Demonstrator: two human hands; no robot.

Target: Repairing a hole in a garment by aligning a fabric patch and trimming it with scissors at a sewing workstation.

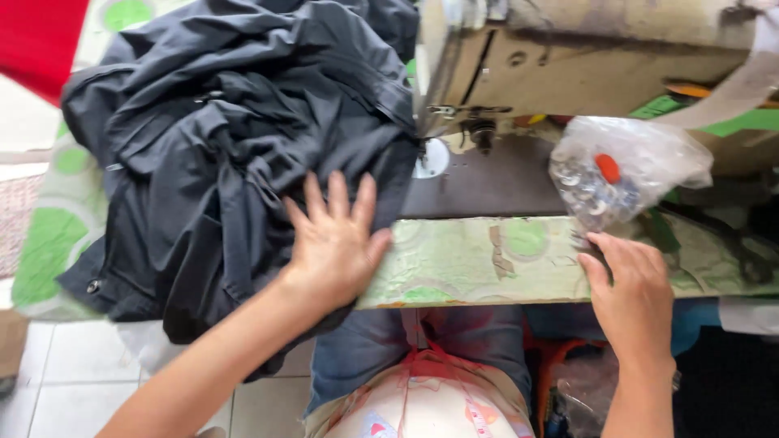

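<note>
The left hand (337, 239) is laid flat, fingers spread, on a heap of dark garments (235, 138) piled beyond and to its left. The right hand (633, 292) is rested open, fingers loosely curled, on the green-patterned table edge (479, 264), holding nothing. Just beyond its fingertips a clear plastic bag of small metal parts (621, 174) is placed, with a sewing machine (584, 57) farther back.

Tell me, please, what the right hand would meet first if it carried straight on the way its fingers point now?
Most likely the clear plastic bag of small round pieces. The right hand rests at the table edge with its fingers pointing up and slightly left, and the bag's lower end lies just beyond the fingertips, though the exact gap is hard to judge.
</note>
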